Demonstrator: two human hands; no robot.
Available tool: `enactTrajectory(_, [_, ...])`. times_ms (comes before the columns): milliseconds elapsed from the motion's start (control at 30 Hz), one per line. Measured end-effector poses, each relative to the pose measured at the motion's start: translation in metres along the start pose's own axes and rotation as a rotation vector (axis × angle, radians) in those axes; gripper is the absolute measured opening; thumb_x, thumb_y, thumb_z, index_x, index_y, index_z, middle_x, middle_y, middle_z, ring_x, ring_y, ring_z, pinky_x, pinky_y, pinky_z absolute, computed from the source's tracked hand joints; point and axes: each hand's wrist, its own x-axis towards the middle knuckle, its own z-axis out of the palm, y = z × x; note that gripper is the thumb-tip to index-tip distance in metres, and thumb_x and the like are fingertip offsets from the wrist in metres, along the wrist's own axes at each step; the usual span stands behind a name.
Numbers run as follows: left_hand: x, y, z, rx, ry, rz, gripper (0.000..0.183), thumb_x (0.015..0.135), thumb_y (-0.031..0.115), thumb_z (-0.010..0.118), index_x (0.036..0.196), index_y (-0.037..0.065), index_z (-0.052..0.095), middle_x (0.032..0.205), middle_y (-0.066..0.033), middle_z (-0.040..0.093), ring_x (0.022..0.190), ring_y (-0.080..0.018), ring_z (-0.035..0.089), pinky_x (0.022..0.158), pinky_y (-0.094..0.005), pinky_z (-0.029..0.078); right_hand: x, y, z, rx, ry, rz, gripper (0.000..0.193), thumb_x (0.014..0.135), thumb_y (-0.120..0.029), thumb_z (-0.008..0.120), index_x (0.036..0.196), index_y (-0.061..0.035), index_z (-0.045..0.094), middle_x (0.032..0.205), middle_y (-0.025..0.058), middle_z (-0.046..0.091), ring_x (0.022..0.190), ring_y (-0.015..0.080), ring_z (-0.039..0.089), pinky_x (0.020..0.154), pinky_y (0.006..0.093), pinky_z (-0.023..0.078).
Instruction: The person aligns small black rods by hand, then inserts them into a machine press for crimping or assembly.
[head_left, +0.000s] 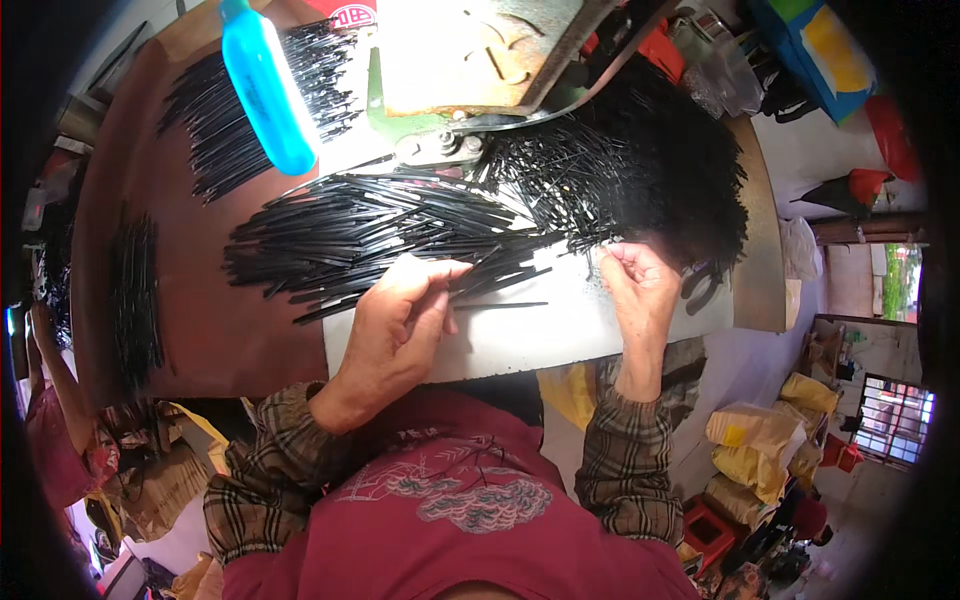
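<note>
My left hand (pixel 395 325) is closed in a pinch at the near edge of a pile of thin black sticks (pixel 370 225). A thin black stick (pixel 486 262) seems to run out from between its thumb and forefinger. To the right, my right hand (pixel 642 290) pinches with thumb and forefinger at the near edge of a heap of small black pieces (pixel 600 175). What lies between those fingertips is too small to make out. One loose black stick (pixel 505 304) lies on the white board (pixel 480 345) between my hands.
Above the board stands a metal machine (pixel 440 150) with a brightly lit plate (pixel 470 55). A blue bottle-shaped object (pixel 265 90) is beside it, over another bundle of sticks (pixel 215 130). More sticks (pixel 135 300) lie far left on the brown tabletop (pixel 250 350). Another person's arm (pixel 58 370) shows at left.
</note>
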Motion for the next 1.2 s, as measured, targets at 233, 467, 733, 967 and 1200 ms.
enactTrajectory(233, [0.005,-0.005,-0.011,0.064,0.036,-0.07,0.022,0.094,-0.003,0.045,0.113,0.0,0.056,0.085,0.0019,0.052,0.07,-0.003,0.045,0.061,-0.0179,0.039,-0.012,-0.047,0.014,0.417,-0.306,0.003,0.01,0.083,-0.004,0.067,0.091,0.0019,0.064,0.074,0.0015,0.064,0.062,0.0016,0.053,0.057,0.0168,0.044])
enactTrajectory(467, [0.023,0.011,-0.024,-0.114,0.104,-0.198,0.02,0.093,0.0,0.051,0.112,0.002,0.056,0.087,0.0033,0.055,0.069,-0.001,0.044,0.059,-0.0182,0.041,-0.022,-0.07,0.083,0.125,-0.564,-0.249,0.015,0.087,-0.004,0.061,0.101,0.0006,0.065,0.079,0.0077,0.068,0.059,0.0067,0.059,0.052,0.0217,0.046])
enactTrajectory(733, [0.03,-0.008,-0.035,-0.033,0.272,-0.18,0.016,0.094,0.002,0.051,0.11,0.002,0.056,0.079,0.0041,0.052,0.059,0.0001,0.042,0.049,-0.0165,0.037,-0.013,-0.074,0.098,-0.009,-0.461,-0.405,0.016,0.085,-0.004,0.063,0.099,-0.0005,0.067,0.07,0.0098,0.067,0.05,0.0097,0.058,0.048,0.0246,0.045])
enactTrajectory(967, [0.043,-0.019,-0.03,0.098,0.358,0.124,0.014,0.093,0.004,0.055,0.107,0.0,0.058,0.08,0.0036,0.056,0.067,-0.0026,0.047,0.058,-0.0179,0.04,-0.013,-0.07,0.102,0.033,-0.454,-0.374,0.013,0.085,-0.006,0.064,0.097,-0.0016,0.066,0.069,0.0083,0.066,0.053,0.0091,0.059,0.049,0.0238,0.047])
enactTrajectory(1200, [0.055,-0.016,-0.036,0.041,0.295,0.085,0.012,0.088,0.009,0.064,0.095,-0.001,0.063,0.079,0.0029,0.057,0.069,-0.0028,0.047,0.061,-0.019,0.04,-0.019,-0.075,0.101,0.204,-0.474,-0.289,0.013,0.083,-0.003,0.066,0.097,-0.0006,0.065,0.075,0.0062,0.065,0.06,0.0078,0.06,0.053,0.0215,0.048])
